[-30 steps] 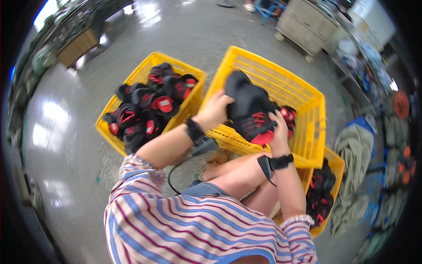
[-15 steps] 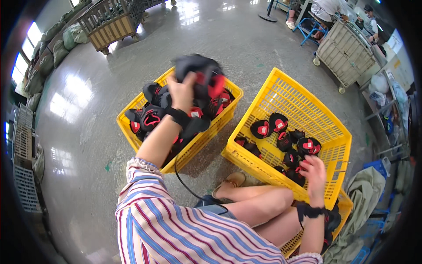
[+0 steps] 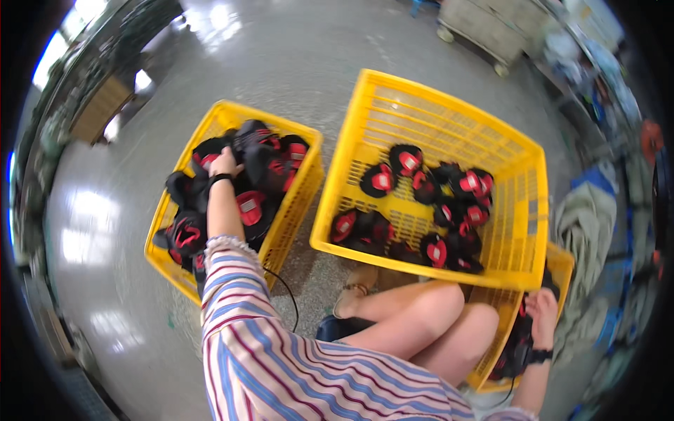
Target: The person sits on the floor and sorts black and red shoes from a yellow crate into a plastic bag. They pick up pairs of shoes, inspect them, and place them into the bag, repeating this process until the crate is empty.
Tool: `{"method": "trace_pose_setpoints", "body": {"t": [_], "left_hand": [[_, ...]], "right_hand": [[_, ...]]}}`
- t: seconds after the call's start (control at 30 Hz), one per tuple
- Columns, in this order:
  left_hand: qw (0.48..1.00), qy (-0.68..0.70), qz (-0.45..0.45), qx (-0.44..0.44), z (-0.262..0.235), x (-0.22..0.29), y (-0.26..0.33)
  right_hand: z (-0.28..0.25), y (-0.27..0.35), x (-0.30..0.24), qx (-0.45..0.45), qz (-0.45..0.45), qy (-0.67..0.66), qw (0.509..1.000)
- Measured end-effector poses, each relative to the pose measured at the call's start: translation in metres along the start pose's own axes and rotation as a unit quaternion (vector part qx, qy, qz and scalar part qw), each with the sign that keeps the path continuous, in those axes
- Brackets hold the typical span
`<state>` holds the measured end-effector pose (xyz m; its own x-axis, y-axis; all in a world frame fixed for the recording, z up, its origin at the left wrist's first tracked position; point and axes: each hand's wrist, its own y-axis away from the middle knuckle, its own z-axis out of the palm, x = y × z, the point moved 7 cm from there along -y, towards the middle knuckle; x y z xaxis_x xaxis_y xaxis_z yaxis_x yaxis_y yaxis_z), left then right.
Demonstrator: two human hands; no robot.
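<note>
Left of the large central crate (image 3: 393, 260), we find our left hand (image 3: 225, 163) among black-and-red shoe uppers (image 3: 270, 168) in a yellow side crate (image 3: 302, 200); whether it grips one, we cannot tell. At the central crate's near right, our right hand (image 3: 542, 313), grip unclear, is at a third crate (image 3: 562, 265). Our hands are well apart.

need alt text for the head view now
A person's left grip touches black-and-red shoe pieces in the left yellow crate; the right grip hangs at another crate. Between these, a larger yellow crate holds more.
</note>
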<state>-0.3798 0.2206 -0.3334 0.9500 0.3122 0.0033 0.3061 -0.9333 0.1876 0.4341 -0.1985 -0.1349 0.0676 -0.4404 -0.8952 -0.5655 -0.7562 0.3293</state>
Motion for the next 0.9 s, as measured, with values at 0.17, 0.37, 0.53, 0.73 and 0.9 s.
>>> {"method": "trace_pose_setpoints", "body": {"t": [0.17,0.37,0.53,0.73,0.9], "left_hand": [[0.994,-0.059,0.041,-0.079,-0.041,0.004,-0.002],[0.905,0.052,0.390,0.163,-0.172,0.200,0.061],[0.794,0.089,0.580,-0.162,-0.064,0.436,0.192],[0.755,-0.191,0.499,-0.379,0.193,0.464,0.202],[0.740,-0.250,0.333,-0.528,0.283,0.392,0.181]], "right_hand": [[0.016,-0.015,0.003,-0.100,-0.042,0.110,0.988],[0.013,-0.084,-0.004,-0.149,-0.054,0.197,0.968],[0.063,-0.165,-0.024,-0.278,-0.131,0.394,0.866],[0.136,-0.132,-0.064,-0.371,-0.245,0.409,0.797],[0.112,-0.121,-0.023,-0.430,-0.139,0.365,0.814]]}}
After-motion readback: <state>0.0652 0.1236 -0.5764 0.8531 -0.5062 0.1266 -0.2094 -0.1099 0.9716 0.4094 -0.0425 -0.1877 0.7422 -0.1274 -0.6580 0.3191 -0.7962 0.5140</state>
